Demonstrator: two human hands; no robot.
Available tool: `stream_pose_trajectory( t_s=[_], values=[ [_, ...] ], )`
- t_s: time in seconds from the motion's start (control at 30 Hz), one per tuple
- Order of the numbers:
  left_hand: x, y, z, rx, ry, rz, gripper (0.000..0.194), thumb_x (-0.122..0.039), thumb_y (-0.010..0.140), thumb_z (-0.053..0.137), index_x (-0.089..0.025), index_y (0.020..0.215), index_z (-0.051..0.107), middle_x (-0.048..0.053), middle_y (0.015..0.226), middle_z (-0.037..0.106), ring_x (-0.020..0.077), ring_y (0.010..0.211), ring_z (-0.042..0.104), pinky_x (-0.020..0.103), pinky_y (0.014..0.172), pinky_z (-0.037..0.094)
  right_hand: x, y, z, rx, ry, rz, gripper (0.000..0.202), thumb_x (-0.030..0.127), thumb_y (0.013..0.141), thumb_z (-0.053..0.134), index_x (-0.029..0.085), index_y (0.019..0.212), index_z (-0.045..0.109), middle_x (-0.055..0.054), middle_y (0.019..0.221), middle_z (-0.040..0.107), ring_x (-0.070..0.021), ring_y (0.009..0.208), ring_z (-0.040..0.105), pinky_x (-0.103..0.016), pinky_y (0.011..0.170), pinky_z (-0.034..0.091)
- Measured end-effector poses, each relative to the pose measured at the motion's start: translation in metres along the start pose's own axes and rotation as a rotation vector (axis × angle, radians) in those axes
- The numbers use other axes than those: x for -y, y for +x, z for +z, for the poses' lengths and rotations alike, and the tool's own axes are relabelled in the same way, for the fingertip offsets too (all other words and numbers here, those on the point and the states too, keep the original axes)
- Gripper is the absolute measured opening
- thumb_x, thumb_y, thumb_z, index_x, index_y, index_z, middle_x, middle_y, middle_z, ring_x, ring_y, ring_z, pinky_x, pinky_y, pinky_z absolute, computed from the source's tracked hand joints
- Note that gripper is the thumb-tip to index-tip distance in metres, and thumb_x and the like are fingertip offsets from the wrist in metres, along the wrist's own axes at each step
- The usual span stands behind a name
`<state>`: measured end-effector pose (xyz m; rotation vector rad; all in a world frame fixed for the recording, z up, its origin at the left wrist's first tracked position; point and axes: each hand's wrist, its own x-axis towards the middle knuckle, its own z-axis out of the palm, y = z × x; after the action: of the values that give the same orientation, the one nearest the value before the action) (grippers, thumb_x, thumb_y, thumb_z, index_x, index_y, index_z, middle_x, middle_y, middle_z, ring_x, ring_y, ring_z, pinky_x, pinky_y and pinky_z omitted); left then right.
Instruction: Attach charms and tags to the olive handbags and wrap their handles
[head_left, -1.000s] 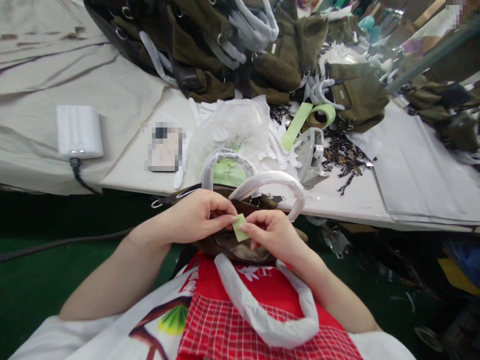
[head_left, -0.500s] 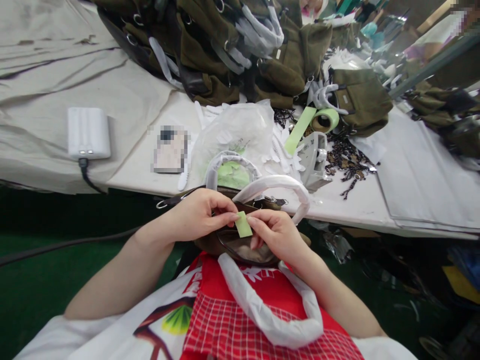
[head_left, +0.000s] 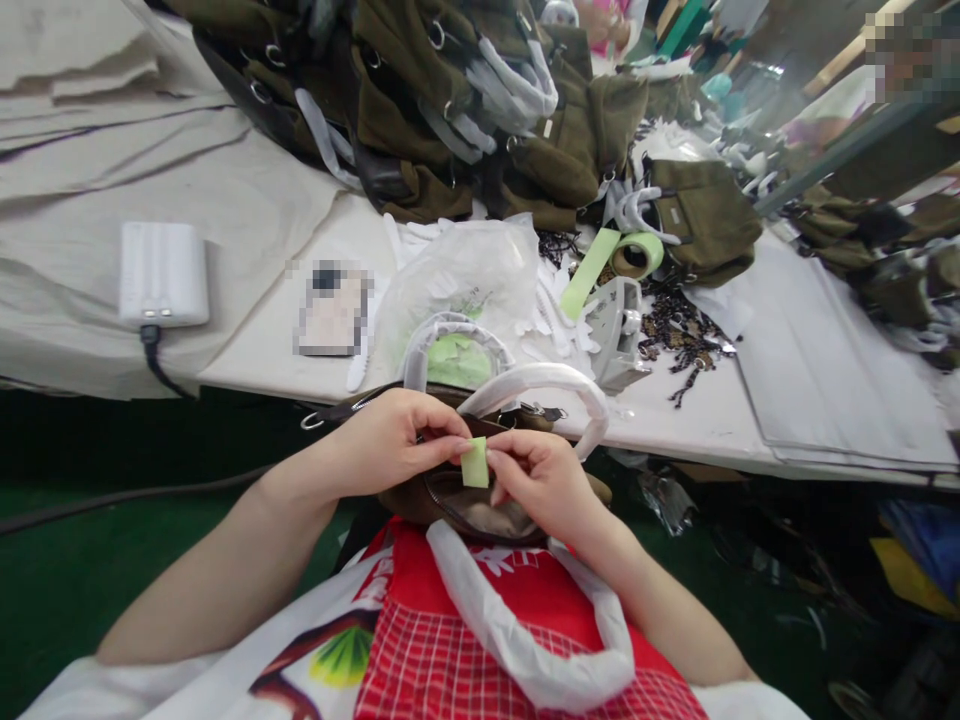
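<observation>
My left hand (head_left: pixel 421 440) and my right hand (head_left: pixel 536 470) pinch a small piece of pale green tape (head_left: pixel 475 464) between them, each at one upper side. Both hands are closed. Directly beneath, in my lap against the table edge, is an olive handbag (head_left: pixel 409 505) with its zipped top open and a light lining showing. White wrapping covers its handles (head_left: pixel 555 378); one wrapped handle (head_left: pixel 517 640) lies over my red apron. Part of the bag is hidden by my hands.
A green tape roll (head_left: pixel 637 256), a grey tape dispenser (head_left: pixel 619 335), a clear plastic bag (head_left: pixel 457 270) and dark chains (head_left: pixel 686 335) lie on the table (head_left: pixel 697 420). Behind are piled olive bags (head_left: pixel 420 110). At left are a phone (head_left: pixel 334 310) and a white power bank (head_left: pixel 163 272).
The piece of tape has turned more upright between my fingers, and both hands have shifted slightly left and down in view. The whole scene has moved a little with the camera.
</observation>
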<state>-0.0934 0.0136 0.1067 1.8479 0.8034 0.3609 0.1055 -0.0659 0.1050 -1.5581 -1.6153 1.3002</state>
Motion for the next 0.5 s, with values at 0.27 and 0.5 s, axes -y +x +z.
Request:
stream_pose_trajectory(
  t_s=[0.27,0.5],
  values=[
    [-0.008,-0.003,0.004,-0.058,0.06,-0.029,0.024,-0.035,0.087,0.058,-0.021,0.078,0.074,0.0,0.076,0.075,0.013,0.068,0.066,0.02,0.065,0.048,0.008,-0.023,-0.035,-0.672,-0.641,-0.48,0.014,0.017,0.091,0.054,0.019,0.097,0.066,-0.005,0.084,0.072,-0.0154,0.075,0.068,-0.025,0.071,0.051],
    [0.0,0.002,0.006,-0.197,-0.063,-0.093,0.028,-0.042,0.087,0.058,-0.019,0.08,0.072,0.001,0.073,0.074,0.0147,0.067,0.066,0.02,0.062,0.05,-0.056,0.035,-0.109,-0.658,-0.32,0.062,0.027,0.036,0.089,0.051,0.014,0.092,0.067,0.004,0.053,0.056,-0.0134,0.049,0.053,-0.024,0.054,0.044]
  ],
)
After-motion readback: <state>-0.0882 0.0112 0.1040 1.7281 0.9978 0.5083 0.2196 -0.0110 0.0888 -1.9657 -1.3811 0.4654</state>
